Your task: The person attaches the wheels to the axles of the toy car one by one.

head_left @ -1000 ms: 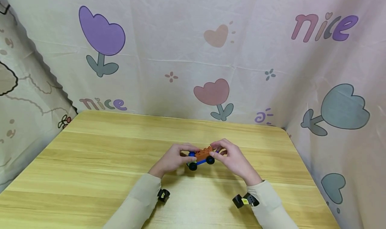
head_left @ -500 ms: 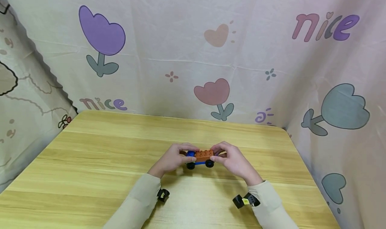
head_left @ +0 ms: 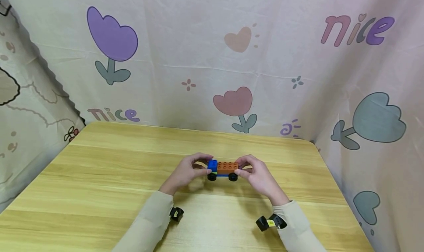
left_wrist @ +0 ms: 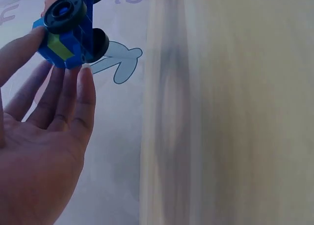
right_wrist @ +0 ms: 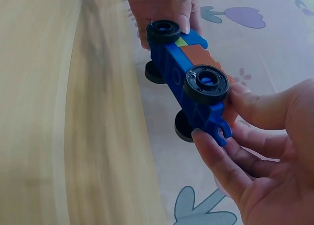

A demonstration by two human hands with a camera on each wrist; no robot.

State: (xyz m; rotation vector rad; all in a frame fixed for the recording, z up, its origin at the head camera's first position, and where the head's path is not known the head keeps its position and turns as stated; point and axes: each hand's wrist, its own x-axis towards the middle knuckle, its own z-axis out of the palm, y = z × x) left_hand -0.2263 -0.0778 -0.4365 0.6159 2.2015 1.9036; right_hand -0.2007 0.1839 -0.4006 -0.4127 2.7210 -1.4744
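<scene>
A toy truck (head_left: 227, 167) built from blocks is held level above the table, between both hands. It has a blue cab block, a studded orange block behind it, a blue base and black wheels. My left hand (head_left: 186, 172) pinches the cab end, thumb on the near side and fingers on the far side. My right hand (head_left: 257, 174) pinches the orange rear end between thumb and fingers. In the right wrist view the underside of the toy truck (right_wrist: 181, 82) shows, with a blue hook at its rear. A light green piece sits under the cab in the left wrist view.
The wooden table (head_left: 99, 193) spreads beneath both forearms. A printed curtain (head_left: 185, 42) hangs along its back edge and at both sides. Black wrist cameras are strapped over the beige sleeves (head_left: 149, 219).
The toy truck has gone from slanted to level, and its cab end now shows more. It has shifted slightly right and up; the left hand's fingers have moved back along the cab.
</scene>
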